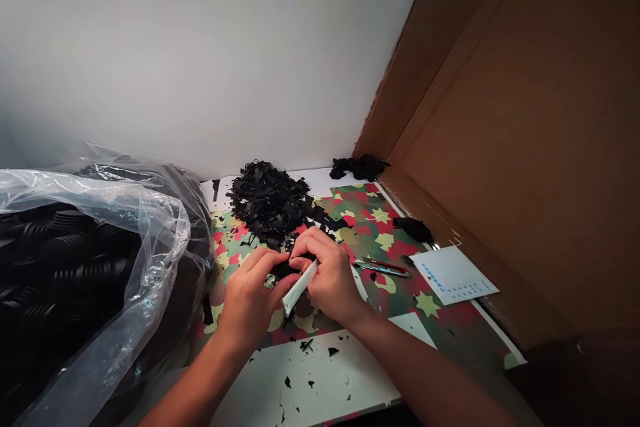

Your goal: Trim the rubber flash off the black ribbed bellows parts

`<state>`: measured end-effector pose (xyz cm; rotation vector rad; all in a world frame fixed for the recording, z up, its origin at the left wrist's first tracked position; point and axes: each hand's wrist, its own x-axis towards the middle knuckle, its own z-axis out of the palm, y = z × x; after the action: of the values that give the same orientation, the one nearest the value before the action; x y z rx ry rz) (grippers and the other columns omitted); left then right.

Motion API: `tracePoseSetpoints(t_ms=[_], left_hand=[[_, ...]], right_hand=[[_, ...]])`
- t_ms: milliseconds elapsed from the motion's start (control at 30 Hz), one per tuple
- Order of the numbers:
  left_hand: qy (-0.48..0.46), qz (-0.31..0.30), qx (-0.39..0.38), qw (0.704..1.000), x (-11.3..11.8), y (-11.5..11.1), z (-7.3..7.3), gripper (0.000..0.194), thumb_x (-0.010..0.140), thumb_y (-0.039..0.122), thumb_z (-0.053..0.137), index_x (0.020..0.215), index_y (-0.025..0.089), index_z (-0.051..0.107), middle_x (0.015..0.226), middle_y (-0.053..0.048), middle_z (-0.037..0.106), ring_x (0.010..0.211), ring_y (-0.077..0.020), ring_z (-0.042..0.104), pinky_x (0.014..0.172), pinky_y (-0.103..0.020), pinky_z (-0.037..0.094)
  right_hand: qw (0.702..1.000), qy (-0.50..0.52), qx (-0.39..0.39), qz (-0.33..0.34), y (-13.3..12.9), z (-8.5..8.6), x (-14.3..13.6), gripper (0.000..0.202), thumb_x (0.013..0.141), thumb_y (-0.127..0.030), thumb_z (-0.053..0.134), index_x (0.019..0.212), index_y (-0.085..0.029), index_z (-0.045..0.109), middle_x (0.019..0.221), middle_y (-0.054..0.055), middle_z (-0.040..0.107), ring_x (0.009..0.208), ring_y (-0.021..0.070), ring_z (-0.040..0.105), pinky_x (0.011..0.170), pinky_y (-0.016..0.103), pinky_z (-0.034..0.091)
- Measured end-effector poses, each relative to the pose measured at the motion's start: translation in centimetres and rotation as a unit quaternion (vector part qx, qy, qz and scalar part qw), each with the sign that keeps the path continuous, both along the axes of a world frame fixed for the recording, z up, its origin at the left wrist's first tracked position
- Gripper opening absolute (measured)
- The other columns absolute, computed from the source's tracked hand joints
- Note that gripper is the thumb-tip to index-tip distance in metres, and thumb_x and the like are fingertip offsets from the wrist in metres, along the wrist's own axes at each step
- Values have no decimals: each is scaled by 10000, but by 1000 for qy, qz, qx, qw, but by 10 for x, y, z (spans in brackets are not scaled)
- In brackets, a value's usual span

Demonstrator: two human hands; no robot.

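Note:
My left hand [251, 293] is closed, thumb and fingers pinching a small black piece [283, 271] that is mostly hidden. In my right hand [330, 273] is a tool with a flat white handle [300, 288], its end pointing down and toward me. The tool's working end is hidden among the fingers, so its kind cannot be made out. Both hands meet over a camouflage-patterned mat [390, 300]. Just beyond them rises a heap of black shavings [270, 200].
A clear plastic bag [165, 213] full of black ribbed parts [70, 260] stands at left. To the right lie snips [383, 268], a printed white card [453, 275] and a black scrap [413, 229]. Cardboard [525, 113] walls the right side; a white panel [225, 47] stands behind.

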<state>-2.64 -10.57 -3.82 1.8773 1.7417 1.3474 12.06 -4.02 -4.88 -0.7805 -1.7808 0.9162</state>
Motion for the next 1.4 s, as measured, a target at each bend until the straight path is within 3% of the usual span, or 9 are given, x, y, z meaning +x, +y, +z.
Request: tracePoseSetpoints(t_ms=[267, 433, 633, 767, 833, 933, 1033, 1267, 1400], left_hand=[[-33, 21, 98, 994, 12, 4, 5, 44, 790, 232, 814, 808, 272, 812, 738, -20, 761, 639, -177, 681, 639, -252, 567], [-38, 24, 130, 991, 14, 5, 8, 66, 770, 211, 835, 764, 274, 817, 705, -9, 768, 599, -167, 680, 621, -253, 574], [-127, 7, 87, 988, 12, -3, 11, 67, 716, 222, 873, 714, 265, 822, 662, -15, 764, 602, -192, 685, 618, -293, 570], [-203, 23, 2, 979, 3, 0, 6, 71, 671, 260, 890, 686, 247, 822, 679, -26, 765, 613, -189, 678, 567, -268, 540], [-216, 23, -23, 976, -1, 3, 3, 83, 665, 279, 891, 677, 237, 820, 677, -34, 760, 594, -182, 656, 538, -263, 515], [-203, 24, -30, 979, -4, 4, 0, 107, 684, 312, 888, 674, 235, 815, 679, -43, 758, 601, -186, 646, 543, -268, 500], [-162, 22, -27, 986, -4, 4, 0, 162, 715, 360, 880, 654, 235, 798, 648, -35, 737, 575, -173, 617, 525, -258, 465], [-114, -6, -27, 993, -1, 5, 4, 164, 704, 334, 882, 601, 260, 779, 563, -8, 686, 532, -158, 546, 529, -258, 414], [-135, -33, -21, 990, 1, 4, 7, 146, 661, 347, 924, 643, 267, 803, 584, -13, 709, 539, -177, 578, 543, -282, 461]], right_hand=[[988, 23, -155, 2, 5, -1, -4, 126, 830, -233, 499, 705, -241, 490, 682, -13, 538, 644, 166, 482, 608, 289, 408], [983, 41, -175, -22, 4, -6, -10, 153, 850, -305, 496, 715, -239, 470, 699, -18, 507, 651, 161, 465, 618, 287, 393], [974, 64, -198, -93, 42, -21, 9, 326, 932, -508, 453, 725, -256, 452, 610, -45, 390, 553, 159, 361, 519, 281, 316], [980, 47, -186, -51, 51, -18, 19, 348, 827, -537, 666, 694, -237, 553, 624, -36, 460, 583, 155, 408, 555, 284, 352], [986, 35, -165, -6, 43, -11, 19, 302, 858, -525, 670, 786, -232, 665, 720, -6, 562, 631, 162, 464, 588, 292, 383], [988, 29, -114, 98, 28, 0, 16, 298, 926, -516, 641, 901, -244, 759, 910, 37, 650, 687, 163, 527, 610, 301, 421], [985, 27, -78, 152, 16, 5, 13, 231, 904, -467, 718, 852, -246, 766, 905, 39, 670, 744, 177, 584, 650, 310, 463], [995, -77, 34, 56, 3, -5, 0, 211, 942, -233, 558, 731, -244, 562, 768, 13, 599, 661, 171, 537, 589, 287, 392], [990, -115, 19, -75, 24, -10, 6, 184, 907, -194, 484, 736, -257, 464, 770, 21, 551, 637, 188, 477, 567, 298, 319]])
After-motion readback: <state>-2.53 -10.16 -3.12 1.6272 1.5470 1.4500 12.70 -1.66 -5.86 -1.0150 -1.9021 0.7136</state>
